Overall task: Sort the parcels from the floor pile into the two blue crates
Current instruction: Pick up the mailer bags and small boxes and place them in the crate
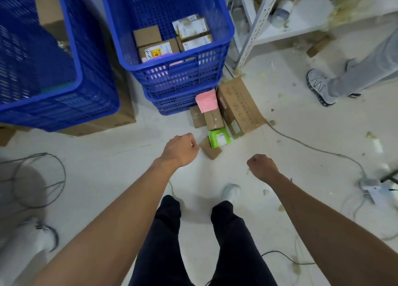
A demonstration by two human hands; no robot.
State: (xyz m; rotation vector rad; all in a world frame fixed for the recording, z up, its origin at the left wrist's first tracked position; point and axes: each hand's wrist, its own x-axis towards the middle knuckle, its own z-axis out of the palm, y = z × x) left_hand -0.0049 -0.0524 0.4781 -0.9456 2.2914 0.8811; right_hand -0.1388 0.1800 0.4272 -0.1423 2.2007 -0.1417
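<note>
- Parcels are seen heaped on the pale floor (112,169) at the foot of the right blue crate (224,16), in the head view.
- The heap is made up of a pink mailer (207,101) leaning on the crate stack, two small brown boxes below it (213,119) and (197,117), a green packet (219,137) and a small cardboard parcel (210,149) nearest the person.
- A large printed carton (239,104) is laid just beside the heap, on its right.
- Several boxes, some brown and some white-labelled, are already held in the right blue crate, which is stacked on another blue crate (172,104).
- The left blue crate (71,48) is set on flat cartons; a brown box (49,11) is seen through or behind its mesh, which of the two cannot be told.
- The left hand (180,148) is curled into a loose fist with nothing in it, just beside the small cardboard parcel; contact cannot be made out.
- The right hand (261,167) is likewise curled closed and empty, held apart from the heap above bare floor.
- Dark trousers (163,231) and a white shoe (231,192) are seen below the arms.
- Another person's grey sneaker (317,86) is seen by a metal shelf (256,27).
- Cables (312,148) are trailed across the floor.
</note>
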